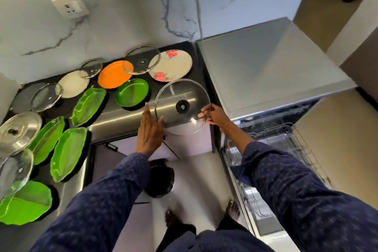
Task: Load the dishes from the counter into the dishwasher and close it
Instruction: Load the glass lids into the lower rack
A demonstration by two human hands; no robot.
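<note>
My right hand [212, 115] is pinching the glass lid [182, 106] by its rim, while my left hand [150, 131], fingers straight, is touching the lid's opposite edge.

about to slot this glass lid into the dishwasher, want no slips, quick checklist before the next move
1. Right hand grips the glass lid at its rim: ok.
2. Left hand flat against the lid's opposite edge, fingers straight: ok.
3. Dishwasher open, rack pulled out: ok.
4. Free slot in the rack: cannot tell, the arm hides part of it.
5. Lid clear of the floral plate: ok.
</note>
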